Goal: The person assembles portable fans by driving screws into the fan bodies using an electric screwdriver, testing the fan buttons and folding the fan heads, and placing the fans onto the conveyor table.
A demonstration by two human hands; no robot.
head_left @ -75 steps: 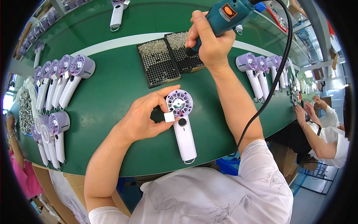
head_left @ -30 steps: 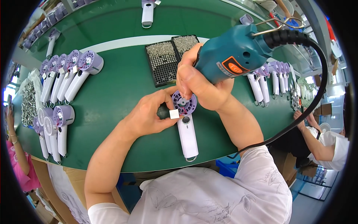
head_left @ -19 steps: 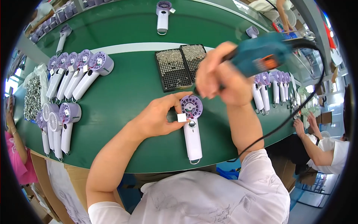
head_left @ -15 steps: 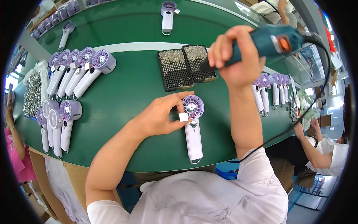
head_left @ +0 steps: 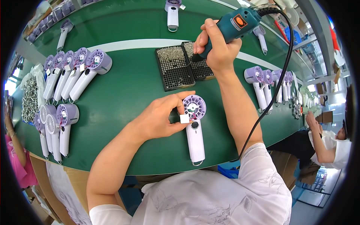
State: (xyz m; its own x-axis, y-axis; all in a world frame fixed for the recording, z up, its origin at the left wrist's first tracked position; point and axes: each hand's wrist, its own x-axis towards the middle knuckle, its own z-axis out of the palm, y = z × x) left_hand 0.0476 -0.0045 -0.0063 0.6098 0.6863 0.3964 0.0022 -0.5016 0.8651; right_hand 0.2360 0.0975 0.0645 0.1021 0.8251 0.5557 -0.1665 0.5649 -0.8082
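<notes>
A white handheld fan (head_left: 195,144) with an open purple head lies on the green table in front of me. My left hand (head_left: 159,116) is closed around the side of its head, thumb and finger by a small white square piece (head_left: 185,118). My right hand (head_left: 221,47) grips a teal electric screwdriver (head_left: 233,25), raised beyond the fan. Its tip points down over the right one of two black screw trays (head_left: 174,84), which hold small metal screws in rows of holes. Whether the tip touches a screw is too small to tell.
More fans (head_left: 84,80) stand in a row at left, others (head_left: 62,129) nearer me, and several (head_left: 258,88) at right. Left of them is a heap of metal clips (head_left: 32,97). The black cord (head_left: 279,80) hangs past my right forearm. A co-worker (head_left: 324,144) sits at far right.
My right hand has swung the screwdriver left and tilted it more upright, its tip now over the trays. My left hand stays at the fan. The view has shifted slightly.
</notes>
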